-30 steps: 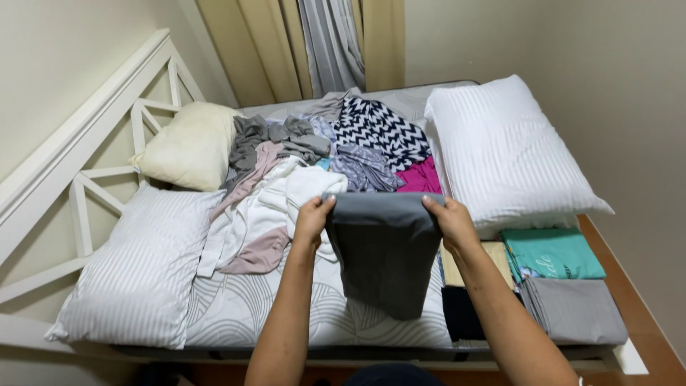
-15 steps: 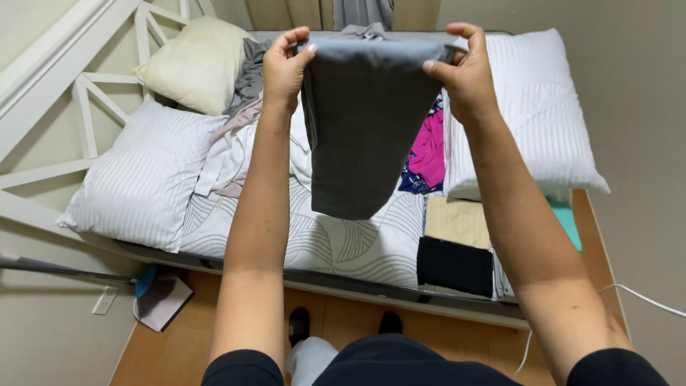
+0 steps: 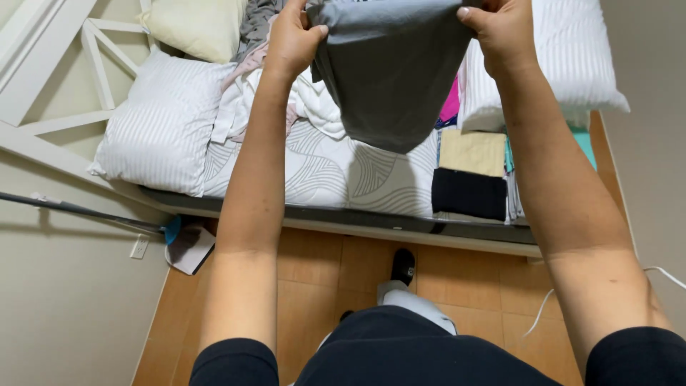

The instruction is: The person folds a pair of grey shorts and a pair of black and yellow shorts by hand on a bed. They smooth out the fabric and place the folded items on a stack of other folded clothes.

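Note:
A grey garment (image 3: 389, 78) hangs in the air over the bed, held up by its top edge. My left hand (image 3: 293, 39) grips its left corner and my right hand (image 3: 500, 32) grips its right corner, both arms stretched forward. Under it lies the bed's patterned white sheet (image 3: 357, 175). A heap of unfolded clothes (image 3: 250, 93) lies on the bed behind my left arm. To the right of the garment sit a folded beige piece (image 3: 471, 151) and a folded black piece (image 3: 468, 193).
A striped pillow (image 3: 161, 129) and a cream pillow (image 3: 193, 25) lie at the left, a white pillow (image 3: 572, 64) at the right. White headboard (image 3: 93, 57) at the left. A flat mop (image 3: 182, 243) lies on the wooden floor. A white cable (image 3: 661, 275) trails at the right.
Both hands lifted the grey garment off the bed and raised it higher; the view tilted down, so my legs and the floor show.

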